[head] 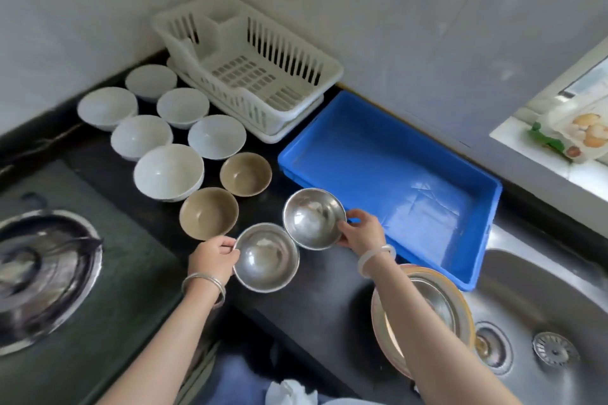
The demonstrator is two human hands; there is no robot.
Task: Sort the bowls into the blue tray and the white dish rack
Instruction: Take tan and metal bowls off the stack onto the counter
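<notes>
Head view: both bare forearms reach forward from the lower edge over a black stone desk, each with a bangle at the wrist.
Near left: a round gas burner is set in a dark hob and takes up that corner.
Near right: a steel sink; a stack of round dishes sits at its rim, partly hidden by the right forearm.
Left hand: fingers curled onto the left rim of the nearer round steel bowl, gripping it.
Right hand: thumb over the rim and fingers below, pinching the right rim of the farther round steel bowl.
Steel bowls: rim to rim; whether the farther one rests on the desk I cannot tell.
Brown bowls: a nearer brown ceramic bowl just left of the steel pair, a farther brown ceramic bowl behind it.
White bowls: six white ceramic bowls packed close in two rows running back to the left wall.
Blue rectangular plastic tray: just right of the farther steel bowl, its near corner beside the right hand, its long side near the sink.
White slotted plastic dish rack: in the far corner against the wall, just beside the tray's far left corner.
</notes>
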